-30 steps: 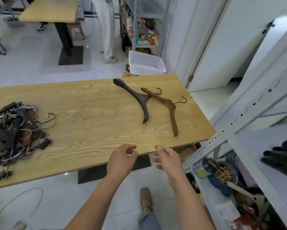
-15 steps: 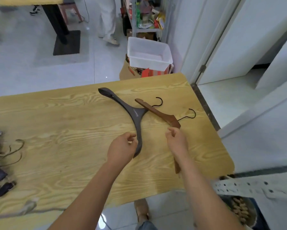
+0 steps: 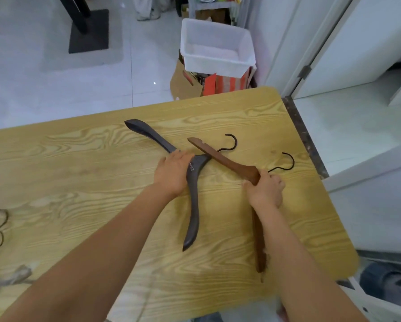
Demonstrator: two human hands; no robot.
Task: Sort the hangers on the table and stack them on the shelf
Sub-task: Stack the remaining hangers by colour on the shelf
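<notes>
Head view: two hangers lie on the desk (image 3: 78, 170), right of centre. The left hand (image 3: 174, 175) covers the bend of the dark grey hanger (image 3: 193, 205), fingers curled over it. At 3 o'clock of it, the right hand (image 3: 265, 190) holds the brown wooden hanger (image 3: 227, 162) at its middle, fingers wrapped round it. The brown hanger's far arm crosses the grey one's neck. A white plastic bin (image 3: 218, 63) stands on the floor at 12 o'clock.
</notes>
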